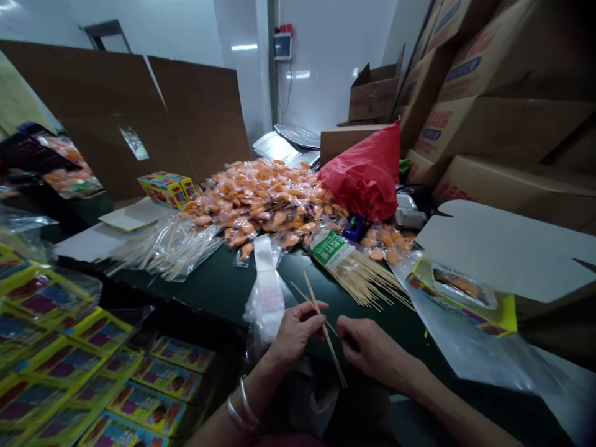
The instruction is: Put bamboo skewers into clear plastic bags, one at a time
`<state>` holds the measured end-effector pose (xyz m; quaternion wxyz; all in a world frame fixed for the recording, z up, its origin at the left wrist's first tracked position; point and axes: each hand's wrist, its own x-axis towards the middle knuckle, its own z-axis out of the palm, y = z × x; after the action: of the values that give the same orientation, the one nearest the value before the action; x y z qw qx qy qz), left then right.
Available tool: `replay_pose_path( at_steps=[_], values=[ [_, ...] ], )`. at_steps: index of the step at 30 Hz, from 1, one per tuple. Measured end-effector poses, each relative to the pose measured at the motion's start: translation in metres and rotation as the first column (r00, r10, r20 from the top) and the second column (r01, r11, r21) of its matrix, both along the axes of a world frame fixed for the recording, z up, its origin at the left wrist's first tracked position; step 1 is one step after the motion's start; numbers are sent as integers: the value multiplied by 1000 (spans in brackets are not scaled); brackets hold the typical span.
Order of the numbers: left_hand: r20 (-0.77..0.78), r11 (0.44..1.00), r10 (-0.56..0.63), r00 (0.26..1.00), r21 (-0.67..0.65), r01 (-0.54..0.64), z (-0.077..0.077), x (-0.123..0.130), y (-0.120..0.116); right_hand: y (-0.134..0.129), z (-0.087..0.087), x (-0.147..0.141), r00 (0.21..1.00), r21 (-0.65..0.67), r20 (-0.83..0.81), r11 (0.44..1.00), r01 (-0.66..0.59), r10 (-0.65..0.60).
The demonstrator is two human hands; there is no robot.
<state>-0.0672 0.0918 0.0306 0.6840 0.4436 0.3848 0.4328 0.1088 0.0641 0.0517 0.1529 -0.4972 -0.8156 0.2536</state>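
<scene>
Thin pale bamboo sticks (331, 347) pinched crosswise in left hand (293, 329), likely for steadiness, beside curled right hand (367, 347), fingers' hold unclear.

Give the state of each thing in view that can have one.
Thin sticks, crossed, held
Left hand, pinching sticks
Right hand, curled, grip unclear
Skewer bundle, fanned out
Orange pieces, wrapped, heaped
Red bag, crumpled
Back carton, flaps raised
Cartons at right, stacked
Bracelets, on left wrist
Yellow boxes, packed together
</scene>
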Motion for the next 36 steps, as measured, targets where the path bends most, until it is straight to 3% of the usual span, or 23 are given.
replay_pose_path(
  at_steps=[2, 5, 7, 9, 14, 17, 20, 22, 24, 25, 27, 30, 33, 36],
  values=[
    [-101, 988, -36, 994, 146, 51, 11, 0, 9, 8, 3, 2, 996, 48, -88, 999, -21, 26],
    [-287, 906, 99, 953, 422, 33, 20, 3, 21, 18, 9, 6, 963, 116, -264, 990, 83, -50],
    [-367, 829, 195, 910, 557, 47, 15, 8, 27, 24, 12, 5, 907, 163, -401, 964, 208, -128],
    [-409, 789, 231, 883, 610, 76, 4, 14, 32, 31, 14, 0, 857, 232, -499, 932, 279, -132],
    [-442, 767, 225, 868, 630, 122, -17, 30, 30, 46, 14, -16, 829, 405, -559, 874, 270, 3],
    [-477, 782, 186, 859, 601, 165, -19, 28, 25, 49, 11, -19, 844, 353, -536, 907, 228, -4],
    [-504, 831, 191, 842, 540, 134, -22, 6, 21, 52, 5, -16, 872, 264, -490, 949, 172, -22],
    [-517, 841, 318, 795, 540, 15, -22, -21, 23, 54, 4, -12, 861, 208, -504, 959, 193, -64],
    [-573, 813, 453, 684, 580, -52, -20, -49, 29, 55, 4, -8, 828, 162, -548, 955, 250, -123],
    [-617, 797, 480, 623, 604, -17, -17, -61, 32, 55, 5, -6, 810, 148, -568, 950, 274, -145],
    [-705, 764, 455, 543, 623, 169, -11, -78, 35, 55, 6, -5, 795, 134, -584, 947, 293, -163],
    [-806, 693, 360, 470, 569, 444, -7, -79, 27, 51, 4, -5, 806, 109, -563, 951, 289, -180],
    [-851, 667, 349, 393, 520, 533, -11, -64, 7, 44, 0, -5, 802, 64, -553, 948, 311, -226],
    [-873, 674, 320, 368, 483, 559, -20, -47, -11, 38, -1, 0, 786, 46, -558, 936, 349, -265]
  ],
)
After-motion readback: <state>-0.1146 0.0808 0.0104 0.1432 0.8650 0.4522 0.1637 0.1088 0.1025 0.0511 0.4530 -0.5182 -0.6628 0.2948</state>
